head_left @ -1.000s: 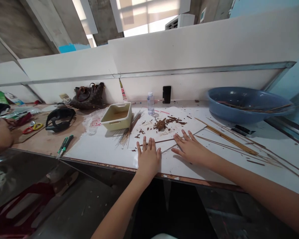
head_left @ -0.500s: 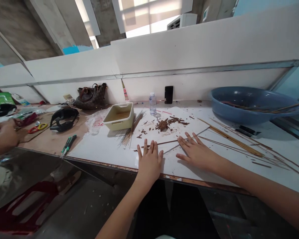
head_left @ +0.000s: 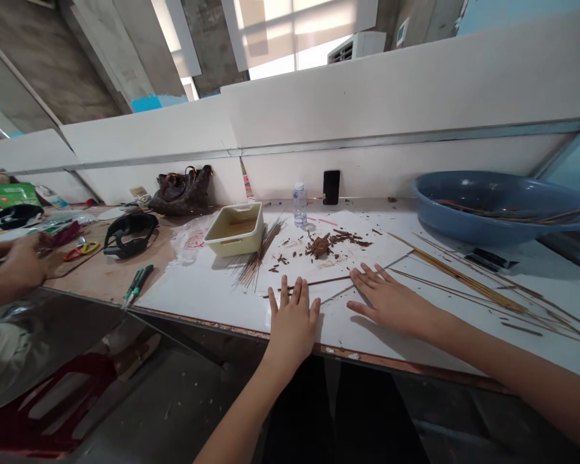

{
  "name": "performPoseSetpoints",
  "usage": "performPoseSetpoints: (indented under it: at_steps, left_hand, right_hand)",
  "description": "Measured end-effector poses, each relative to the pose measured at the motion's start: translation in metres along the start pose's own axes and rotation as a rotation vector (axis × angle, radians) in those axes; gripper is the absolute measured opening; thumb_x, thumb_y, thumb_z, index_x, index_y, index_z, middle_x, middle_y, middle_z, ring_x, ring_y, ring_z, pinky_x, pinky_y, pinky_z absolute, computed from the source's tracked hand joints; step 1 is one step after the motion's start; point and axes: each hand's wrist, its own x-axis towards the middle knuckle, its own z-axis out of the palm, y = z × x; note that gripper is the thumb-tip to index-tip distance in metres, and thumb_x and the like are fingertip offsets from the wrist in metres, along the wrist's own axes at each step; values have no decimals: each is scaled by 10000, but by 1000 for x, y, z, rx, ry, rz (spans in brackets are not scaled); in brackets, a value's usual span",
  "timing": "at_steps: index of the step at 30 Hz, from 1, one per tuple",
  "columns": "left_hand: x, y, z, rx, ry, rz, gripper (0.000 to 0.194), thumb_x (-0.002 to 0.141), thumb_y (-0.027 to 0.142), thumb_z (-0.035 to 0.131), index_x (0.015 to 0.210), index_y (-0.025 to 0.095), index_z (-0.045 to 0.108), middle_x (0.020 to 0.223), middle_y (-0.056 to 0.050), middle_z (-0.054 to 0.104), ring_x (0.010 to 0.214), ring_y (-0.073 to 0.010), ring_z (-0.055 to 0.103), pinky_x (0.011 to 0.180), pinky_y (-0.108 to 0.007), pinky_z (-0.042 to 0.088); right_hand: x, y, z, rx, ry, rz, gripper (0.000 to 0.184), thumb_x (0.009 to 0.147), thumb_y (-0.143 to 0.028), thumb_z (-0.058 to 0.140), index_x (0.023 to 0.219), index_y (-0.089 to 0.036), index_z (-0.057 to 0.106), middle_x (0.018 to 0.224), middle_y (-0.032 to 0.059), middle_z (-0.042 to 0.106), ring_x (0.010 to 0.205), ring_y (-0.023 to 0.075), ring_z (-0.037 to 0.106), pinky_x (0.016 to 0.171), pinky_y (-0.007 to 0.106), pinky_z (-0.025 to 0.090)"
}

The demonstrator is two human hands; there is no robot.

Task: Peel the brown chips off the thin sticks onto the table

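My left hand point(head_left: 292, 323) lies flat near the table's front edge, fingers spread, fingertips over a thin brown stick point(head_left: 329, 281). My right hand point(head_left: 392, 301) rests palm down at the stick's right part, its fingers also stretched out. Between the hands the stick shows bare, lying across a white sheet point(head_left: 294, 261). Beyond it sits a crumbly brown lump point(head_left: 320, 247) with dark broken pieces scattered around. To the right of my right hand lies a bundle of thin tan sticks point(head_left: 468, 281), with several looser ones beside it.
A cream basin point(head_left: 212, 242) of brownish liquid stands left, beside a fan of fine sticks point(head_left: 260, 258). At the back are a clear bottle point(head_left: 300, 207) and a phone point(head_left: 331, 187). A large blue basin point(head_left: 493, 222) stands right. Another person's hand point(head_left: 26, 261) is far left, near scissors point(head_left: 81, 250).
The whole view has shifted slightly, so things appear a little lower and further right. Both hands stay flat over the stick with hardly any change.
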Motion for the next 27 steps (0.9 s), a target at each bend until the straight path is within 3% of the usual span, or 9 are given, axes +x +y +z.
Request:
performPoseSetpoints:
  at_steps: [8, 15, 17, 23, 27]
  left_hand:
    - [29, 0, -5, -15, -31, -59, 635, 1177, 457, 291, 1730, 196, 462, 1781, -94, 443, 1743, -400, 171, 1390, -744, 142]
    - [-10, 4, -3, 29, 6, 13, 646, 1189, 468, 272, 1726, 165, 463, 1783, -91, 436, 1747, -389, 155, 1398, -724, 158]
    - [-7, 4, -3, 20, 1, 11, 641, 1188, 467, 287, 1727, 170, 462, 1782, -93, 434, 1747, -393, 152, 1394, -739, 146]
    - [30, 3, -5, 0, -14, -49, 650, 1187, 468, 307, 1731, 139, 442, 1780, -114, 433, 1745, -386, 166, 1407, -720, 86]
    - [9, 0, -2, 7, 10, -5, 613, 1187, 439, 321, 1749, 217, 422, 1769, -92, 461, 1744, -377, 183, 1396, -738, 150]
  right_hand:
    - [24, 2, -11, 16, -70, 62, 1019, 1085, -826, 229, 1746, -69, 396, 1755, 236, 446, 1704, 428, 276, 1385, 651, 240]
    - [-18, -2, -1, 21, 1, -8, 987, 1092, -826, 257, 1784, -125, 313, 1782, 184, 412, 1698, 392, 311, 1392, 599, 271]
    - [-18, 0, 0, 20, 10, -21, 971, 1098, -812, 262, 1792, -134, 289, 1785, 182, 411, 1697, 396, 312, 1388, 605, 280]
    - [19, 5, -3, -2, -41, 49, 917, 1121, -752, 246, 1777, -116, 327, 1775, 208, 420, 1704, 406, 282, 1381, 638, 262]
    - [3, -5, 4, -9, 25, 55, 988, 1101, -794, 232, 1785, -84, 275, 1774, 221, 413, 1706, 409, 280, 1401, 634, 208]
